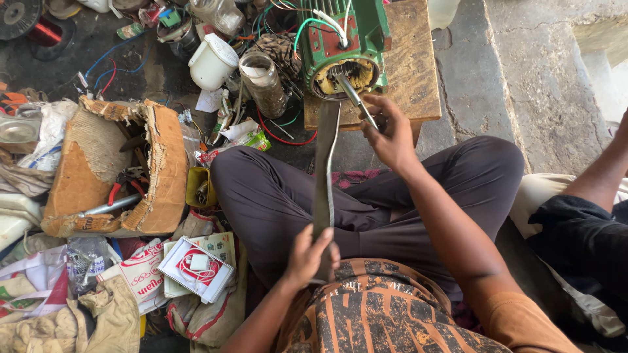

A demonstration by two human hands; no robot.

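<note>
Cluttered concrete floor fills the frame, and crossed legs in dark trousers [294, 196] are seen at its centre. Nearest the camera, at lower centre, the left hand [307, 256] is closed around the near end of a long flat metal strip [325, 170], which is kept upright in the picture so that it runs straight up to the motor. Further up, at upper centre, the right hand [390, 134] is pinched on a thin metal rod [353, 97]; the rod's tip is set at the open mouth of the green motor [343, 49], apparently to work on the copper windings [347, 75] seen inside. The motor is propped on a wooden board [412, 72], which raises it off the floor and within reach. At the left, a torn cardboard box [118, 170] is lain with pliers inside. Beyond it, at upper left, a white jug [212, 62] and a glass jar [263, 82] are stood among loose wires. Another person's arm [602, 176] is seen at the right edge.
</note>
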